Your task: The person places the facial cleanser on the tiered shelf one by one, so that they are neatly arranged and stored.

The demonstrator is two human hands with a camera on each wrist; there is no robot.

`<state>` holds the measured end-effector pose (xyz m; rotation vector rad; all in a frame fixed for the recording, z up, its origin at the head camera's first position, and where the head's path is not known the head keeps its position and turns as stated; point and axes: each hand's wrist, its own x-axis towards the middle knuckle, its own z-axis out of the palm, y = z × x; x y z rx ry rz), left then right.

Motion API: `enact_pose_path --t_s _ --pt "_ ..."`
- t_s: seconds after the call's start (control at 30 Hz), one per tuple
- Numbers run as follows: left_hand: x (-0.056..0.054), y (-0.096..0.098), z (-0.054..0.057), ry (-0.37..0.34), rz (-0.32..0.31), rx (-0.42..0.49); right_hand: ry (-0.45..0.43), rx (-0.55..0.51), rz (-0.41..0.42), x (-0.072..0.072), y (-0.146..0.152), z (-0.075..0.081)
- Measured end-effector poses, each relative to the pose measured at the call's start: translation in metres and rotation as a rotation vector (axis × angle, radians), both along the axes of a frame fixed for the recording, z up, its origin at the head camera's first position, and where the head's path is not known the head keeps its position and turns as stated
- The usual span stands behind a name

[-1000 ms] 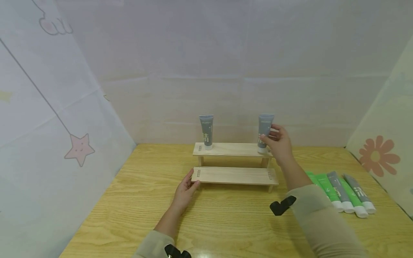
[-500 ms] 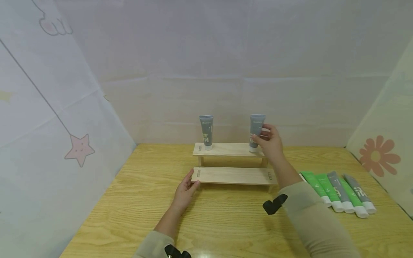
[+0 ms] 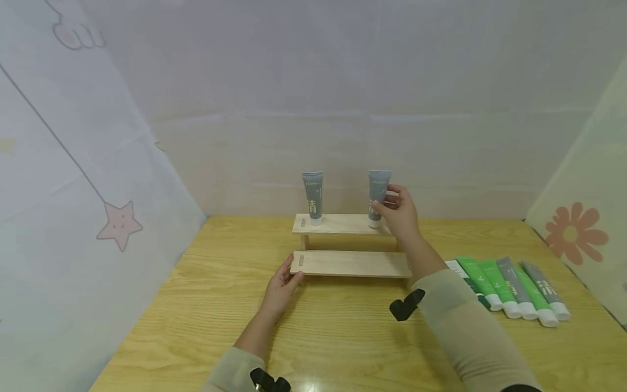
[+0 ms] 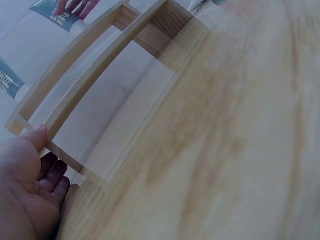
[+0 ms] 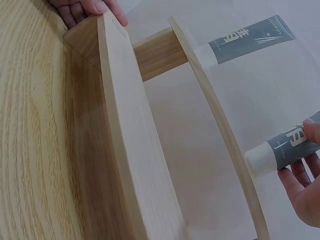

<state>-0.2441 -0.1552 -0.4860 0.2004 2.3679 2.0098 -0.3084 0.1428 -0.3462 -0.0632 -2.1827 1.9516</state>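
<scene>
A two-tier wooden shelf (image 3: 352, 263) stands on the table. My left hand (image 3: 280, 291) holds the left end of its lower tier, thumb at the board's edge and fingers curled by the side support. On the upper tier, a grey squeeze tube (image 3: 377, 190) stands cap down, its white cap (image 5: 261, 159) at the board. My right hand (image 3: 403, 215) pinches this tube from the right between thumb and fingers. A second grey tube (image 3: 314, 197) stands upright on the upper tier's left end; the right wrist view shows it too, beyond the lower board.
On the table (image 3: 206, 305) at the right lies a row of tubes, several green (image 3: 499, 288), two grey (image 3: 516, 288) and a white and dark green one (image 3: 465, 277) partly hidden by the right sleeve. A pale cloth wall (image 3: 343, 136) rises behind the shelf.
My right hand has slid leftward along the upper tier with the grey tube, bringing it nearer the other one. More of the tube row shows. The left hand stays on the shelf.
</scene>
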Motion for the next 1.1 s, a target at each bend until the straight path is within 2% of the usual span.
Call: enact_pose_path --t_s 0.63,1.1 --pt "0.002 0.000 -0.004 0.009 0.006 -0.013 0.000 -0.009 0.032 -0.006 -0.023 -0.002" --pt "0.003 0.001 -0.001 0.010 0.003 -0.014 0.009 0.000 0.051 -0.010 -0.038 -0.004"
